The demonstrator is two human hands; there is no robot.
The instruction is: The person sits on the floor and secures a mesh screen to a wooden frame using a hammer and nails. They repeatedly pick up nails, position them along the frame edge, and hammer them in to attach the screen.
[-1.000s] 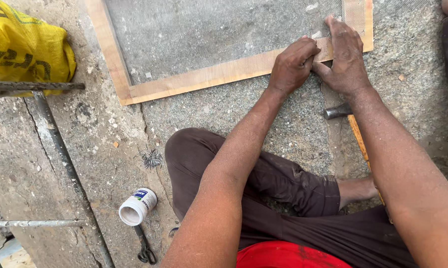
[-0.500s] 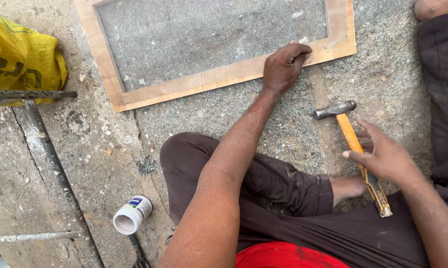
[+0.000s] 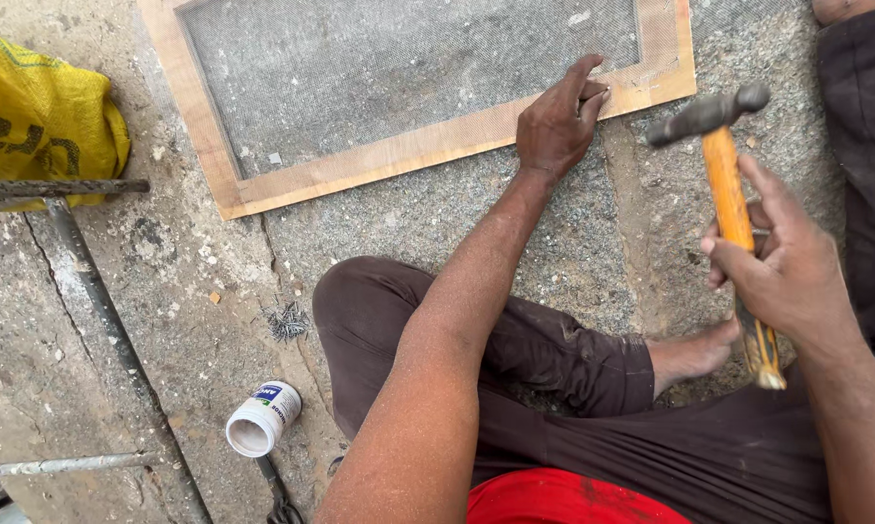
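Observation:
A wooden frame (image 3: 379, 160) with grey wire mesh (image 3: 389, 68) stretched over it lies flat on the rough concrete floor. My left hand (image 3: 557, 118) presses on the frame's near rail, fingertips pinched together at the wood; anything between them is too small to see. My right hand (image 3: 785, 264) grips the orange wooden handle of a hammer (image 3: 730, 199), raised off the floor to the right of the frame, its dark metal head pointing up and left.
A small pile of nails (image 3: 287, 320) lies on the concrete beside my bent knee. A white plastic jar (image 3: 262, 419) lies on its side near it. A yellow sack (image 3: 40, 116) and a rusty metal bar frame (image 3: 79, 272) are at the left.
My right hand left the frame, reached down to the hammer on the floor and now lifts it. My left hand stayed on the frame's rail.

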